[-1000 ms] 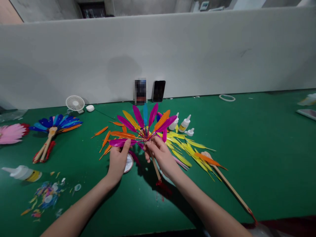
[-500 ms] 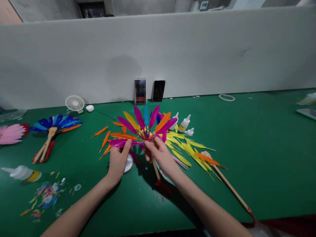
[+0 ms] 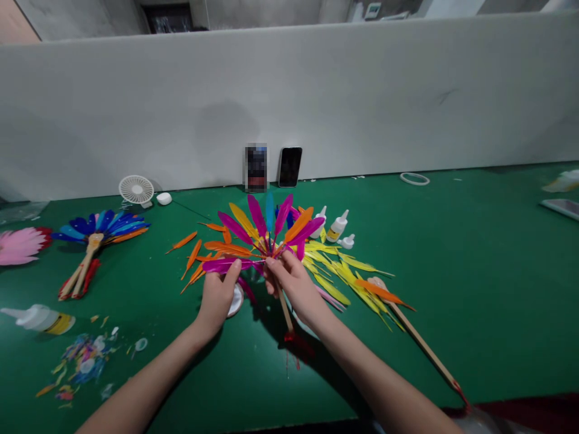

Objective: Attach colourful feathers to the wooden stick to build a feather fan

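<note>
A feather fan (image 3: pixel 256 216) with magenta, orange, yellow and blue feathers spreads upward from a wooden stick handle (image 3: pixel 285 308) with a red tassel. My right hand (image 3: pixel 294 280) is closed around the fan where the feathers meet the handle. My left hand (image 3: pixel 220 295) pinches a magenta feather (image 3: pixel 228 265) that lies nearly level, its quill reaching toward my right fingertips. Behind the left wrist a round container of white stuff (image 3: pixel 236 300) is partly hidden. Loose orange feathers (image 3: pixel 192 258) lie left of the fan, and yellow feathers (image 3: pixel 348 274) to the right.
Glue bottles (image 3: pixel 337 226) stand behind the yellow feathers; another glue bottle (image 3: pixel 43 319) lies at left, near colourful scraps (image 3: pixel 84 358). A blue feather fan (image 3: pixel 97 232) rests at back left. A bare stick (image 3: pixel 420 337) lies at right. Phones (image 3: pixel 290 167) lean against the white partition (image 3: pixel 362 102).
Both hands hold nearly the same pose. The fan and the left hand's magenta feather have shifted very slightly right; the rest of the view drifts slightly left.
</note>
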Demonstrator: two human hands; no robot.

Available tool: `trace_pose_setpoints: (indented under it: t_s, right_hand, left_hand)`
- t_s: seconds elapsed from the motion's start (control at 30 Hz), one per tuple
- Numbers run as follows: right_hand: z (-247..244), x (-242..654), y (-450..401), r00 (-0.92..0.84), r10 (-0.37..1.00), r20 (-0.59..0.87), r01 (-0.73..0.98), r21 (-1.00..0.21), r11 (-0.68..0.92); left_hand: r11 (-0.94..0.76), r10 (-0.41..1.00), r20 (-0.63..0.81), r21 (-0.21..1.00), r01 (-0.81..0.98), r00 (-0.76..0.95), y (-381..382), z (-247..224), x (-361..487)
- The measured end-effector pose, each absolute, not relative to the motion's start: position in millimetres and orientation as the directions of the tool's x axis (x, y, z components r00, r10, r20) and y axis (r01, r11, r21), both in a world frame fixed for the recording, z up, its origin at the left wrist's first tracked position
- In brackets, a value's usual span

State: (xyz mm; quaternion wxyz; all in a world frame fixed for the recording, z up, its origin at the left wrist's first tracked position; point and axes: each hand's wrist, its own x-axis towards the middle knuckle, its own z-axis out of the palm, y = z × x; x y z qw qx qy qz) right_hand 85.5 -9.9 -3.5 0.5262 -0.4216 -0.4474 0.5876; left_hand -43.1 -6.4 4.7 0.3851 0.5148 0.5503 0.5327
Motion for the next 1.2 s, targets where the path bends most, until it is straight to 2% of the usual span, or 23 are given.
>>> trace_pose_setpoints:
  t_s: [0.33,0.8,1.2]
  right_hand:
    - [-3.5,85.6,-10.8,-0.105,0.994,-0.023,-0.235,-0.971,-0.047]
    - [-5.8,84.4,-10.8,-0.115,0.993,-0.023,-0.222,-0.974,-0.048]
    - [-7.8,83.6,-9.9,-0.13,0.991,-0.02,-0.2,-0.979,-0.046]
  left_hand:
    - [-0.061,0.977,0.095,0.982,0.18,-0.189,-4.5,3.1,-42.6]
    - [-0.072,0.983,0.081,0.996,0.059,-0.165,-3.0,-2.9,-42.4]
    - [-0.044,0.985,0.061,0.993,0.108,-0.161,-4.3,4.8,-40.2]
